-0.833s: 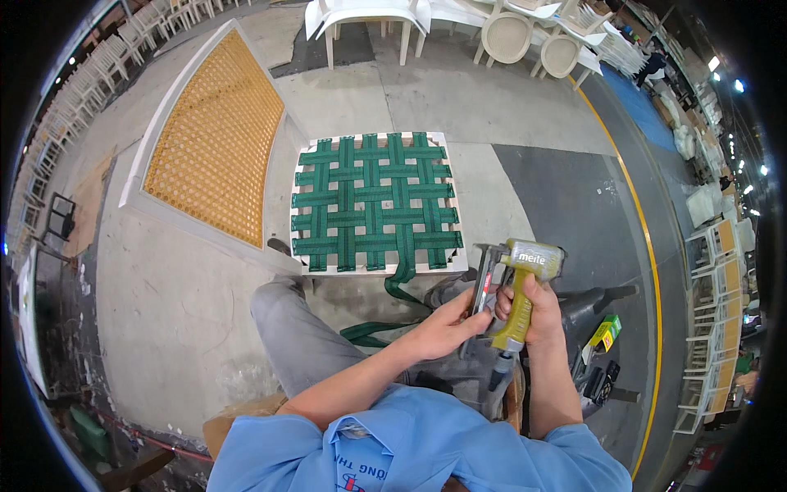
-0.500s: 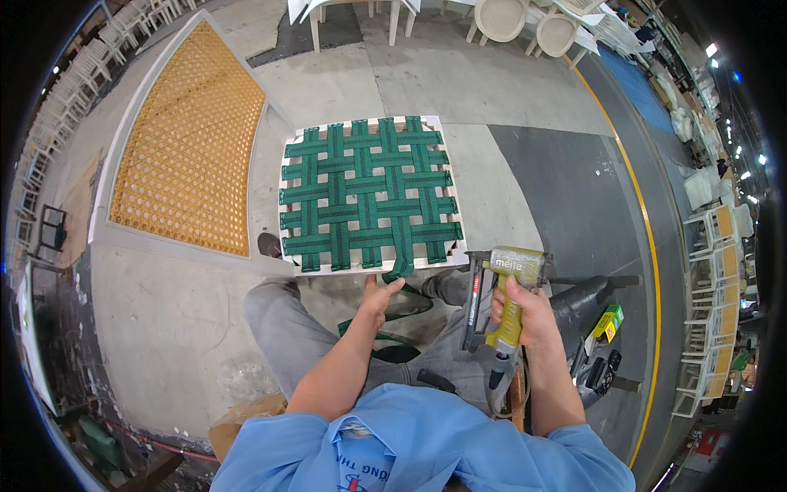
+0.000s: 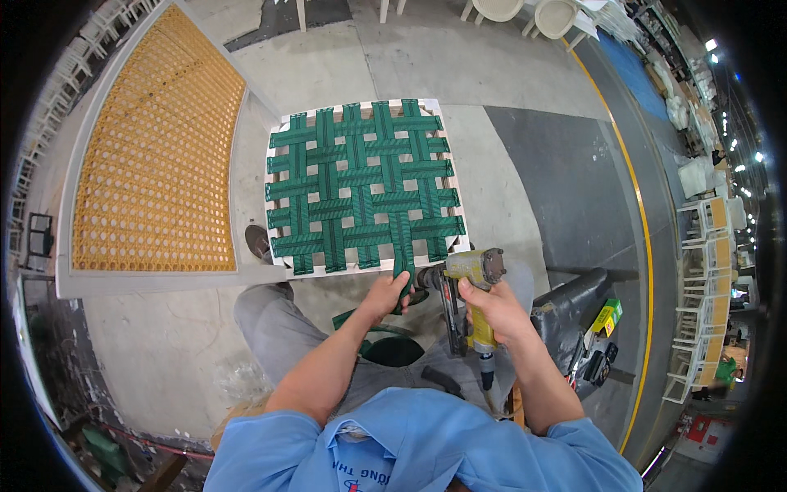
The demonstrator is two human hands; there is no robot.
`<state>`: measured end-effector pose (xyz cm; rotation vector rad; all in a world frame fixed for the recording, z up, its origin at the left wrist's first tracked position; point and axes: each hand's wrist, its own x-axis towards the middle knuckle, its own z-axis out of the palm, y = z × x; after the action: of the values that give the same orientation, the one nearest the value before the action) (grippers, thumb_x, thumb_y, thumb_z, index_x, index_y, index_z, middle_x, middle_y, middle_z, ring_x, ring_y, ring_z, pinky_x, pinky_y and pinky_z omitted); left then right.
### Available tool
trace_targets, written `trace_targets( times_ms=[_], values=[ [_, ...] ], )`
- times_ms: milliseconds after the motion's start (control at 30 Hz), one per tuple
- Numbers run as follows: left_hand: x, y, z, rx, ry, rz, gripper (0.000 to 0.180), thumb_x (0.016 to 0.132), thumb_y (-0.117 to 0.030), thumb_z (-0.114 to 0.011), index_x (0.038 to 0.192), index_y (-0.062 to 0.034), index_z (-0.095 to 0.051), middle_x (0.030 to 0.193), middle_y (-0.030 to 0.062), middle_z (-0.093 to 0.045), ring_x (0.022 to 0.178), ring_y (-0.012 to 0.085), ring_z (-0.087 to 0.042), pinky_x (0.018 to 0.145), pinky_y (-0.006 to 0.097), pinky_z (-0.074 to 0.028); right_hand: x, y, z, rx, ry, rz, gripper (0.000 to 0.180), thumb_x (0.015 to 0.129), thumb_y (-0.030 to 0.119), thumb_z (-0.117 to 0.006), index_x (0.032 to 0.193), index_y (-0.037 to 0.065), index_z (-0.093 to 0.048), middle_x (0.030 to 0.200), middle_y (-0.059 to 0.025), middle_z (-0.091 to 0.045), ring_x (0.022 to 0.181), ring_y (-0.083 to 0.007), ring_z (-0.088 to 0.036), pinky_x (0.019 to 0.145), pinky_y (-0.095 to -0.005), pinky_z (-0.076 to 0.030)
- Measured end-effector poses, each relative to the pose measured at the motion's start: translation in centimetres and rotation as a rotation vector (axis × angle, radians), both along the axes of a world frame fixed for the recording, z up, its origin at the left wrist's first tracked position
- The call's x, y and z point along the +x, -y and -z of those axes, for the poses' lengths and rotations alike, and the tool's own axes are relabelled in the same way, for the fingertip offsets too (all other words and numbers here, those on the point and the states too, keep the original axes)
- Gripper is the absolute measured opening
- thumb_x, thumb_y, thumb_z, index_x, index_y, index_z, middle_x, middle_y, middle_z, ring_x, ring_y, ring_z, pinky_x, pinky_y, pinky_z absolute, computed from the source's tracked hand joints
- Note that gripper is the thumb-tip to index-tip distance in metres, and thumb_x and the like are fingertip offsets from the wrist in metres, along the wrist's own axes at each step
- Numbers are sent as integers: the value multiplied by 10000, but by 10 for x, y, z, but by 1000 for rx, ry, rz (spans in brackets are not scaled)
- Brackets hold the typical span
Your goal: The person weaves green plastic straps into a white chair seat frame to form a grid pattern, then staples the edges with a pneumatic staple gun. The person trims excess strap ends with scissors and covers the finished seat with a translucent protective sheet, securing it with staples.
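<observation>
Green webbing strap (image 3: 402, 250): I see its loose run drop over the near rail of the chair seat (image 3: 348, 267), right of the middle, then fold away below.
Left hand (image 3: 385, 297): fingers closed round that strap just below the rail.
Right hand (image 3: 497, 310): fingers wrapped about the handle of the staple gun (image 3: 466, 269), just beside the left hand; trigger finger, I cannot tell from here.
Handling: I judge it wants a straight, even pull, the strap flat and untwisted over the rail, the gun's nose square to the wood and the left fingers clear of it.
Weave: I count five straps running away from the person, five across, on one seat.
Tools: one staple gun, two hands.
Cane panel (image 3: 156, 156): one, pale-framed, left of the seat.
Yellow-green box (image 3: 607, 317): one, right of the staple gun.
</observation>
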<state>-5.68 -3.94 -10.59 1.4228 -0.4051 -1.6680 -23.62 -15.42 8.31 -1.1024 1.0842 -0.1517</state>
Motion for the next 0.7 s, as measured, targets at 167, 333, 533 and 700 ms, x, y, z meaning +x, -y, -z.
trace_targets(
  times_ms=[167,333,533,700],
  values=[
    [-32,-10,28,12,660,44,546,1080,-470,-456,948,10,-680,810,238,-701,795,395,-697,770,487,-529,25,5,12,26,-43,-51,280,972,323,-751,1045,64,-671,808,1,-616,614,-97,-540,540,-295,-449],
    [-28,4,37,108,818,191,591,1078,-503,-417,1021,8,-708,986,276,-720,975,471,-674,877,551,-518,44,7,22,86,-79,-4,284,982,316,-739,1033,46,-666,810,-8,-625,604,-110,-572,526,-293,-470],
    [-11,17,54,48,943,346,552,1070,-498,-427,1113,-32,-719,1030,225,-738,983,448,-683,875,532,-530,66,-1,36,138,-149,-12,299,1001,305,-719,1088,23,-665,936,-43,-682,590,-117,-591,508,-296,-484],
    [-3,24,62,-49,912,386,444,1034,-433,-522,1244,-70,-667,1150,215,-714,1045,424,-667,896,524,-522,71,-8,48,105,-202,-68,268,1004,297,-714,1074,44,-662,912,-24,-670,568,-106,-582,494,-287,-474]
  ],
)
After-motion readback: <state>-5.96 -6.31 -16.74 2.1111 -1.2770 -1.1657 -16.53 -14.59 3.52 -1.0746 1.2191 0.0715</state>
